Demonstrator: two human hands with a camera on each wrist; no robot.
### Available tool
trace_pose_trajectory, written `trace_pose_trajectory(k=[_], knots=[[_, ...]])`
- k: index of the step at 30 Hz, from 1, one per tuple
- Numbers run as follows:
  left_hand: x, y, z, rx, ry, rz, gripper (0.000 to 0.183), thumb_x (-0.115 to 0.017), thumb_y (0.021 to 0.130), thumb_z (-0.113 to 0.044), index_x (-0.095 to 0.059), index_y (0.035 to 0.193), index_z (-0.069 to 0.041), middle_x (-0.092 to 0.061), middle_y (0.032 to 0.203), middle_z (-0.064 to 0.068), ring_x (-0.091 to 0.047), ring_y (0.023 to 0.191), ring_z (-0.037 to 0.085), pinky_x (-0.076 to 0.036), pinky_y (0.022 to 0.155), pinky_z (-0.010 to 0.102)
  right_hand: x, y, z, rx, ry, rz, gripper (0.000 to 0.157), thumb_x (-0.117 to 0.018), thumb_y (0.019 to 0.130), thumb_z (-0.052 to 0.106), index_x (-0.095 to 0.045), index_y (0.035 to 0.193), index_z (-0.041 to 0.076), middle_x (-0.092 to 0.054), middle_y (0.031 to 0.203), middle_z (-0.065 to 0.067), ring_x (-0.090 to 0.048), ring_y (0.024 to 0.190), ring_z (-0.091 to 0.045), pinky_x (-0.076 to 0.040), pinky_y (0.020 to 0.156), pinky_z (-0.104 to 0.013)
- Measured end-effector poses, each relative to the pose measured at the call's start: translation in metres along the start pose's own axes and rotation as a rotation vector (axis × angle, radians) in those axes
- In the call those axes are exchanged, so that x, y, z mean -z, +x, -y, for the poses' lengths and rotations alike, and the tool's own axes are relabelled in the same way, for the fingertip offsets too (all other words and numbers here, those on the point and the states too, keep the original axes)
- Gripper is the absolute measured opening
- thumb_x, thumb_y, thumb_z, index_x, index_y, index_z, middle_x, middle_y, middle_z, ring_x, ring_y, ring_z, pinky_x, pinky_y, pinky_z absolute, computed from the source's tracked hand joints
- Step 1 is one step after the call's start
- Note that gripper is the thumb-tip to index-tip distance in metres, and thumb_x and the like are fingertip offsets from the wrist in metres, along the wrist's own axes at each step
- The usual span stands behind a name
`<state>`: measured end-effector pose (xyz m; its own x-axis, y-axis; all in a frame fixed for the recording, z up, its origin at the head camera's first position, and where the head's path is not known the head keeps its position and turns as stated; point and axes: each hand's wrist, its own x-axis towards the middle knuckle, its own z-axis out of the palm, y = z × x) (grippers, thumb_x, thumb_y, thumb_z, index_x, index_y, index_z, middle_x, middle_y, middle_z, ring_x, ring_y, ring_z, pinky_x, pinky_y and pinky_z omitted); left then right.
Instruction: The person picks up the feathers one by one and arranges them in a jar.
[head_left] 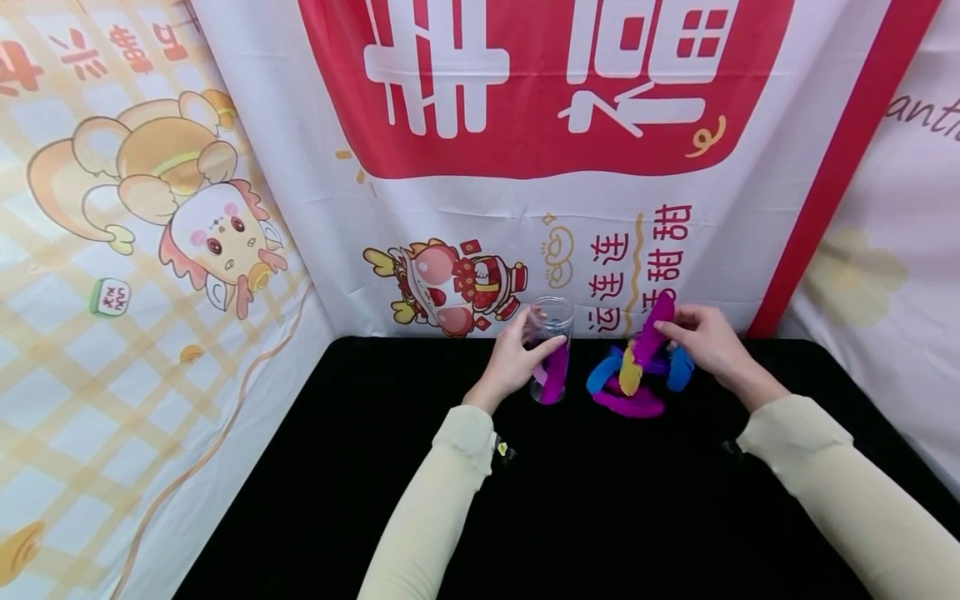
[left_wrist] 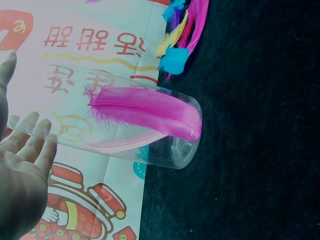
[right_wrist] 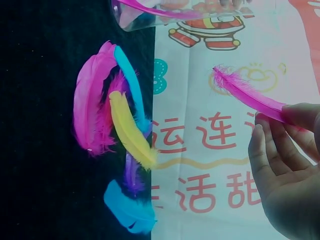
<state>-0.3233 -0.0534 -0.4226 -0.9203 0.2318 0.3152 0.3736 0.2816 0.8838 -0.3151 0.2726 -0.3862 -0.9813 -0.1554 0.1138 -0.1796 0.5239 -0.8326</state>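
My left hand [head_left: 512, 360] grips a tall clear cylinder [left_wrist: 179, 159] near its upper part, thumb on one side and fingers on the other. Inside the cylinder are a magenta feather [left_wrist: 145, 110] and a pale pink feather [left_wrist: 127, 143]. Between thumb and fingertips, my right hand [head_left: 708, 342] pinches another magenta feather [right_wrist: 250, 98] by one end, raised above a loose feather pile. The pile holds a yellow feather [right_wrist: 129, 127], magenta feathers [right_wrist: 89, 107], blue feathers [right_wrist: 131, 214] and a purple feather [right_wrist: 132, 175], some overlapping and partly hidden.
A black-covered table [head_left: 585, 500] carries the cylinder and the pile near its back edge. Right behind it hangs a white cloth [head_left: 315, 150] with red print. A patterned cloth [head_left: 150, 400] hangs at the left, and another pale cloth [head_left: 892, 333] at the right.
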Motion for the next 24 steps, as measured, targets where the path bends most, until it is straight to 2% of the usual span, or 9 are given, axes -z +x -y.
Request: trace_pose_trajectory(k=[10, 18, 24], knots=[[-0.001, 0.001, 0.002, -0.003, 0.006, -0.008, 0.057, -0.078, 0.093, -0.036, -0.051, 0.141, -0.019, -0.059, 0.14, 0.003, -0.059, 0.13, 0.02, -0.048, 0.109, 0.036, -0.001, 0.002, 0.012, 0.071, 0.05, -0.036, 0.035, -0.062, 0.104, 0.023, -0.067, 0.122, -0.007, -0.073, 0.108, -0.023, -0.069, 0.08, -0.013, -0.059, 0.069, -0.024], [-0.001, 0.001, 0.003, -0.001, -0.022, 0.007, 0.063, -0.077, 0.094, -0.035, -0.049, 0.145, -0.012, -0.056, 0.145, 0.014, -0.057, 0.132, 0.025, -0.046, 0.111, 0.04, -0.003, 0.0, 0.022, 0.075, 0.088, -0.022, 0.031, -0.062, 0.104, 0.014, -0.065, 0.123, -0.01, -0.072, 0.108, -0.026, -0.068, 0.079, -0.012, -0.059, 0.068, -0.025], [-0.001, 0.002, 0.003, -0.003, -0.023, 0.006, 0.062, -0.077, 0.094, -0.035, -0.049, 0.144, -0.01, -0.056, 0.145, 0.015, -0.056, 0.133, 0.026, -0.046, 0.112, 0.041, -0.001, 0.0, 0.025, 0.071, 0.106, -0.013, 0.035, -0.062, 0.104, 0.019, -0.064, 0.125, -0.009, -0.073, 0.109, -0.022, -0.069, 0.082, -0.012, -0.06, 0.071, -0.025]])
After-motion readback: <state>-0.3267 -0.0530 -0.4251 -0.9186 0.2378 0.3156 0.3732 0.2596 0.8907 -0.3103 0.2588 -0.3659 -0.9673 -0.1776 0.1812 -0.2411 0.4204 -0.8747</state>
